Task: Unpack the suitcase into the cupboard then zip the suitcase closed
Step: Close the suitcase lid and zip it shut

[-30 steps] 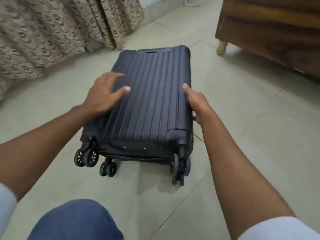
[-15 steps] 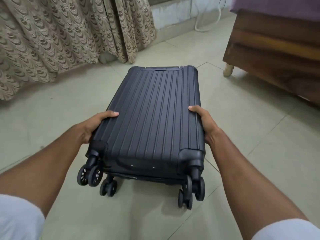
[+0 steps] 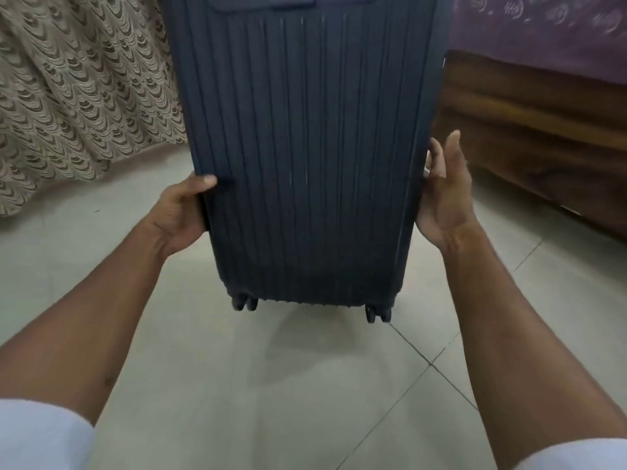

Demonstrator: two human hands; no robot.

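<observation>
A dark ribbed hard-shell suitcase (image 3: 305, 147) stands upright on its wheels on the tiled floor, closed, its broad face toward me and its top cut off by the frame. My left hand (image 3: 179, 212) grips its left edge, thumb over the front face and fingers behind. My right hand (image 3: 444, 191) lies flat against the right side with straight fingers pointing up. Two pairs of wheels (image 3: 244, 301) show under the case. No cupboard is in view.
A patterned beige curtain (image 3: 78, 96) hangs to the floor on the left. A wooden bed frame (image 3: 529, 140) with a purple cover (image 3: 543, 32) runs along the right, close to the suitcase. Pale floor tiles (image 3: 271, 385) lie between me and the case.
The suitcase went from lying flat on the floor to standing upright on its wheels. Both hands stayed on its sides; the right hand's fingers have straightened.
</observation>
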